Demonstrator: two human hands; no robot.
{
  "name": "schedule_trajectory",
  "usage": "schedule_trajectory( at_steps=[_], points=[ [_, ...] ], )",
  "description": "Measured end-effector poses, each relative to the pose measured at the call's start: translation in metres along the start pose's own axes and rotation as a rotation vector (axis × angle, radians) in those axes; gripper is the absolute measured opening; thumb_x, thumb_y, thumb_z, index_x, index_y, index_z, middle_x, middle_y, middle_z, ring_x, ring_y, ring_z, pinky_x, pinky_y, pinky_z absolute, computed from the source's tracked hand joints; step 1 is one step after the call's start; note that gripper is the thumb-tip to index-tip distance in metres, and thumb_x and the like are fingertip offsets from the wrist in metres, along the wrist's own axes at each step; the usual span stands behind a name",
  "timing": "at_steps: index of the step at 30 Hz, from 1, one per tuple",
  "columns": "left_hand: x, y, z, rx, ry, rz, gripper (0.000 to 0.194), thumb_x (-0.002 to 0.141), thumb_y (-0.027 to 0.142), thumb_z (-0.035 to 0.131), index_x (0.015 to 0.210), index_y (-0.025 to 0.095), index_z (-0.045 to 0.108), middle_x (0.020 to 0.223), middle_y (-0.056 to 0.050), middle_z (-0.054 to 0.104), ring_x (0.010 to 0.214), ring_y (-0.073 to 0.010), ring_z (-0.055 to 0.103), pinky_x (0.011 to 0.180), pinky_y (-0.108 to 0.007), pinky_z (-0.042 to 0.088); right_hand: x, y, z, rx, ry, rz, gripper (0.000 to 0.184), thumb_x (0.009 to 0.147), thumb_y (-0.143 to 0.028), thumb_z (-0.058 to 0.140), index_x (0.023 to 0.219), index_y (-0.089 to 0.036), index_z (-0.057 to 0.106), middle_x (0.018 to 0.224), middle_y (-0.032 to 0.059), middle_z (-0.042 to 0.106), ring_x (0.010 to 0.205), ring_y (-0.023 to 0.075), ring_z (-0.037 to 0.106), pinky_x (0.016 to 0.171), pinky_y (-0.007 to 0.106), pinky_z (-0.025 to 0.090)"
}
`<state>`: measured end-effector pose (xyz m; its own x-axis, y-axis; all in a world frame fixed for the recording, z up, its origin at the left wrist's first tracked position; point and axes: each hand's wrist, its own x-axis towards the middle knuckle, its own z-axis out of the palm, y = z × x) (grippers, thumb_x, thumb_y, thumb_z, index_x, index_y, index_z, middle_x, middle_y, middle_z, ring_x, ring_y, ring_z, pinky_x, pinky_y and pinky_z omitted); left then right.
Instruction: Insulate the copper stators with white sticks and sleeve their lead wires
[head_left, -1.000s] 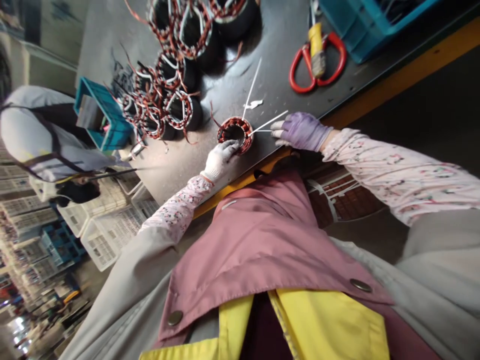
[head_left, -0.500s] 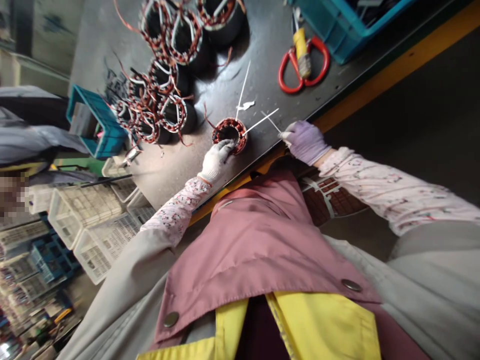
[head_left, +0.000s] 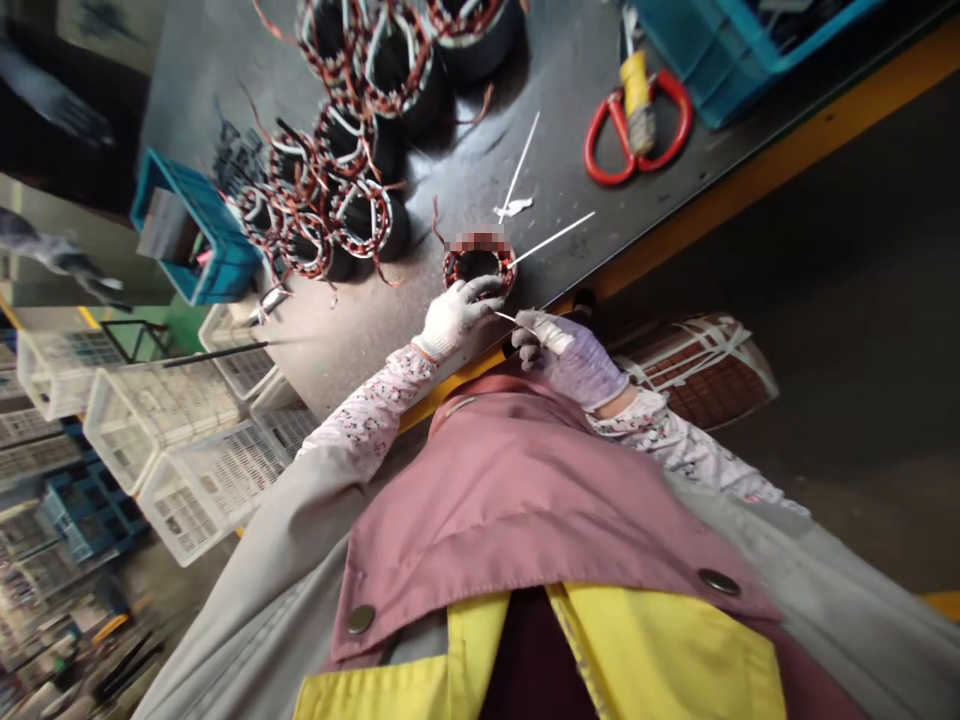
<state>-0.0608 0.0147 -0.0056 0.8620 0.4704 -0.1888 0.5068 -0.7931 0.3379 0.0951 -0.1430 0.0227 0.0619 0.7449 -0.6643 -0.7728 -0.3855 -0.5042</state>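
Observation:
My left hand, in a white knit glove, grips the near rim of a small motor stator wound with copper wire. Its fingers reach over the ring. In a purple and white glove, my right hand is just right of it, pinching a thin white cord that runs toward the stator's near side. Where that cord ends is hidden at the left fingers. A second white strand sticks out rightward from the stator. Another pale strand extends behind, near a white scrap.
Several wound stators stand at the left and back of the metal table. Red-handled scissors lie under a yellow-handled tool, near a blue crate. A smaller blue bin and white baskets are left.
My right hand has moved left and toward my body, bringing its cord from the table's right edge to the stator's near side. The left hand stays on the stator.

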Motion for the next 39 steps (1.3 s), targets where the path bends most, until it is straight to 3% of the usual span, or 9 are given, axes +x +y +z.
schedule_trajectory(
  at_steps=[7,12,16,20,22,24,31,36,39],
  points=[
    [0.0,0.001,0.003,-0.08,0.02,-0.053,0.022,0.092,0.037,0.065,0.111,0.035,0.077,0.135,0.0,0.067,0.107,-0.0237,0.064,0.078,-0.033,0.053,-0.018,0.004,-0.001,0.086,-0.149,-0.144,0.051,0.065,-0.033,0.088,0.113,-0.028,0.073,0.111,0.0023,0.077,0.092,0.0181,0.073,0.088,0.039,0.061],
    [0.0,0.009,-0.006,-0.026,-0.068,-0.105,0.026,0.094,0.037,0.063,0.116,0.037,0.076,0.14,0.001,0.064,0.111,-0.0258,0.064,0.083,-0.035,0.054,0.002,0.018,-0.004,-0.31,0.072,-0.433,0.04,0.085,-0.049,0.072,0.117,-0.025,0.073,0.102,0.0043,0.078,0.084,0.0212,0.075,0.083,0.042,0.064],
    [0.0,0.009,-0.006,-0.071,-0.058,-0.095,0.029,0.096,0.038,0.058,0.12,0.035,0.074,0.142,0.0,0.063,0.117,-0.0259,0.064,0.092,-0.036,0.054,0.02,0.013,-0.01,-0.732,0.287,-0.765,0.028,0.091,-0.048,0.068,0.103,-0.025,0.078,0.108,0.0065,0.077,0.103,0.026,0.073,0.098,0.041,0.06],
    [-0.003,0.001,-0.002,-0.146,0.067,-0.077,0.049,0.094,0.033,0.055,0.142,0.022,0.058,0.151,-0.008,0.055,0.132,-0.0249,0.057,0.107,-0.035,0.05,0.021,0.002,-0.007,-0.535,0.322,-0.814,0.03,0.096,-0.051,0.061,0.106,-0.026,0.074,0.116,0.0057,0.074,0.087,0.0213,0.076,0.074,0.036,0.066],
    [-0.004,-0.005,-0.002,-0.14,0.042,-0.098,0.052,0.091,0.034,0.057,0.141,0.021,0.057,0.152,-0.009,0.054,0.131,-0.0257,0.058,0.106,-0.036,0.051,0.015,-0.001,-0.004,-0.441,0.311,-0.789,0.032,0.098,-0.052,0.058,0.108,-0.026,0.073,0.106,0.0042,0.076,0.08,0.0189,0.076,0.068,0.034,0.066],
    [-0.004,-0.009,-0.002,-0.13,-0.011,-0.119,0.049,0.09,0.034,0.057,0.138,0.022,0.06,0.149,-0.009,0.057,0.128,-0.0262,0.061,0.105,-0.036,0.052,0.006,-0.002,-0.004,-0.422,0.3,-0.808,0.031,0.098,-0.051,0.059,0.106,-0.026,0.073,0.102,0.0036,0.076,0.082,0.0187,0.076,0.073,0.035,0.066],
    [0.011,-0.002,-0.011,-0.119,-0.066,-0.133,0.047,0.088,0.028,0.06,0.134,0.019,0.063,0.144,-0.011,0.061,0.127,-0.0261,0.061,0.112,-0.037,0.047,-0.019,0.005,-0.023,-0.598,0.194,-1.033,0.016,0.097,-0.038,0.064,0.1,-0.03,0.076,0.109,0.0013,0.075,0.099,0.0203,0.073,0.09,0.039,0.065],
    [0.011,0.013,-0.033,0.12,-0.145,-0.164,0.054,0.085,0.026,0.063,0.139,0.024,0.061,0.151,-0.009,0.055,0.133,-0.0355,0.053,0.111,-0.053,0.046,-0.018,0.024,-0.046,-0.808,-0.079,-1.003,0.019,0.099,-0.034,0.06,0.107,-0.031,0.076,0.124,0.0008,0.073,0.115,0.0209,0.07,0.102,0.039,0.061],
    [0.012,0.01,-0.043,0.111,-0.132,-0.171,0.041,0.092,0.028,0.055,0.131,0.024,0.068,0.141,-0.008,0.064,0.128,-0.0311,0.057,0.111,-0.05,0.046,-0.016,0.038,-0.054,-0.865,-0.157,-0.973,0.022,0.101,-0.032,0.057,0.112,-0.029,0.075,0.125,0.0029,0.073,0.118,0.0204,0.069,0.104,0.039,0.06]
  ],
)
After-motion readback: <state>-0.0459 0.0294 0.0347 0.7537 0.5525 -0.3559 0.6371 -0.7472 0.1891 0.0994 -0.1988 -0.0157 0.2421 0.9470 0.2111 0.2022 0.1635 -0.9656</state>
